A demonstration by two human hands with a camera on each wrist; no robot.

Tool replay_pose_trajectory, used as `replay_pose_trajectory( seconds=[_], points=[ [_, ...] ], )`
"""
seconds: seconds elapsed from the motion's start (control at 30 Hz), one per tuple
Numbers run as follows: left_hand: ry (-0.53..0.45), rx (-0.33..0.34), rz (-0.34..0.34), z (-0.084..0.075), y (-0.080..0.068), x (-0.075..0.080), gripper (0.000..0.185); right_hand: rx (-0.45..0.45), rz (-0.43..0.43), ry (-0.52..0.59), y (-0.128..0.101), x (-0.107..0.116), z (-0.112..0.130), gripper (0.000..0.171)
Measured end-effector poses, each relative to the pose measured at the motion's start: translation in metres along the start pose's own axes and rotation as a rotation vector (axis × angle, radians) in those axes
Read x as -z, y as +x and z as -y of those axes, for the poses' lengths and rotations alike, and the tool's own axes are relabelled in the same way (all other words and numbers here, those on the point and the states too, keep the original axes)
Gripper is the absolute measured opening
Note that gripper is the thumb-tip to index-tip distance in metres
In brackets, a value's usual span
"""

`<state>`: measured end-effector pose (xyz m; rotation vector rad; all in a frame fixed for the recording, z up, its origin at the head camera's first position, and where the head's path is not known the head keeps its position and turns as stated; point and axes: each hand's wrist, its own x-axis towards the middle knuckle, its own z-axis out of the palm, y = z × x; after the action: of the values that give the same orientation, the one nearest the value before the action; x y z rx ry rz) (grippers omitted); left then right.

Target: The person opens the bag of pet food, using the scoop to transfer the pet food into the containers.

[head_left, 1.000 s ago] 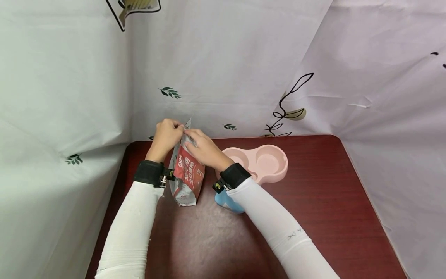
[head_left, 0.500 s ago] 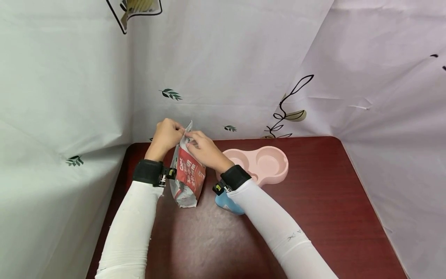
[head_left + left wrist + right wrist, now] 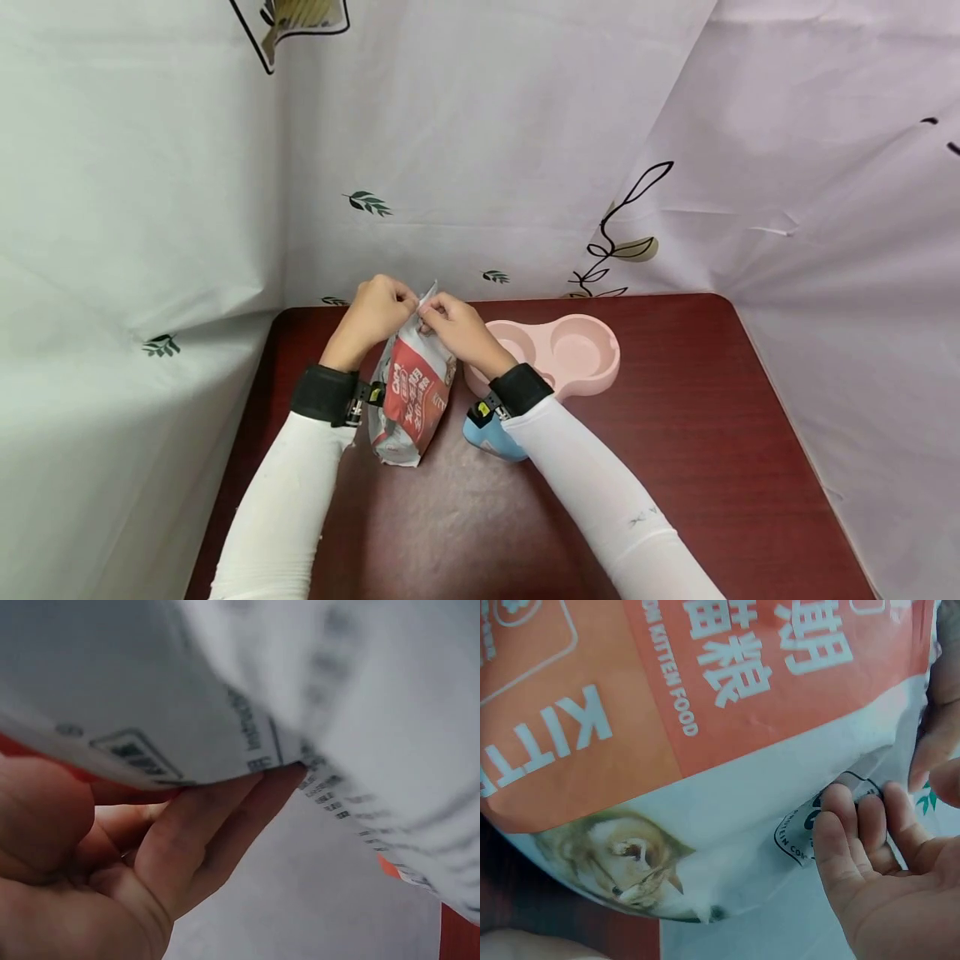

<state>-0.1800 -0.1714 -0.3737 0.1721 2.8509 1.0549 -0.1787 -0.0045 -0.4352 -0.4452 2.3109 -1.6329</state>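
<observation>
A red, orange and white kitten food bag point(image 3: 416, 400) stands left of centre in the head view, tilted a little. My left hand point(image 3: 377, 310) pinches the left part of its top edge. The right hand point(image 3: 463, 332) pinches the same edge on the right side, with the fingertips of the two hands close together. In the right wrist view, the bag point(image 3: 780, 742) shows the words "kitten food" and a cat picture, and my right fingers point(image 3: 847, 840) press into its upper part. The left wrist view has my left hand point(image 3: 150, 862) under the bag's white printed back point(image 3: 187, 697).
A pink double bowl point(image 3: 588, 386) sits right of the bag, partly behind my right hand. Nearer me, a blue object point(image 3: 493, 440) lies partly hidden under the right wrist. The dark red table point(image 3: 705, 433) meets white patterned cloth point(image 3: 480, 167) at the back.
Both hands and the bag have shifted slightly right and toward me. My right fingers now pinch the top edge closer to the thumb. The pink bowl and blue object have stayed put.
</observation>
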Motion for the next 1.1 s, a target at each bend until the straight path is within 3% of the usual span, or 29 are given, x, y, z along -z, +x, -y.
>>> replay_pose_trajectory(
  seconds=[0.3, 0.5, 0.67, 0.9, 1.1],
  points=[
    [-0.243, 0.034, 0.118, 0.003, -0.002, -0.006, 0.026, -0.064, -0.058, 0.094, 0.000, 0.002, -0.012, 0.041],
    [-0.269, 0.046, 0.119, 0.005, -0.003, -0.010, 0.027, -0.089, -0.045, 0.107, -0.001, 0.004, -0.012, 0.044],
    [-0.224, 0.047, 0.105, 0.002, -0.004, -0.012, 0.026, -0.107, -0.019, 0.157, 0.000, 0.006, -0.009, 0.040],
    [0.024, -0.056, 0.069, -0.009, -0.003, -0.016, 0.026, -0.126, 0.006, 0.221, 0.004, 0.008, -0.006, 0.032],
    [0.043, -0.065, 0.088, -0.016, -0.005, -0.014, 0.027, -0.136, 0.032, 0.249, 0.003, 0.011, -0.004, 0.030]
  ],
)
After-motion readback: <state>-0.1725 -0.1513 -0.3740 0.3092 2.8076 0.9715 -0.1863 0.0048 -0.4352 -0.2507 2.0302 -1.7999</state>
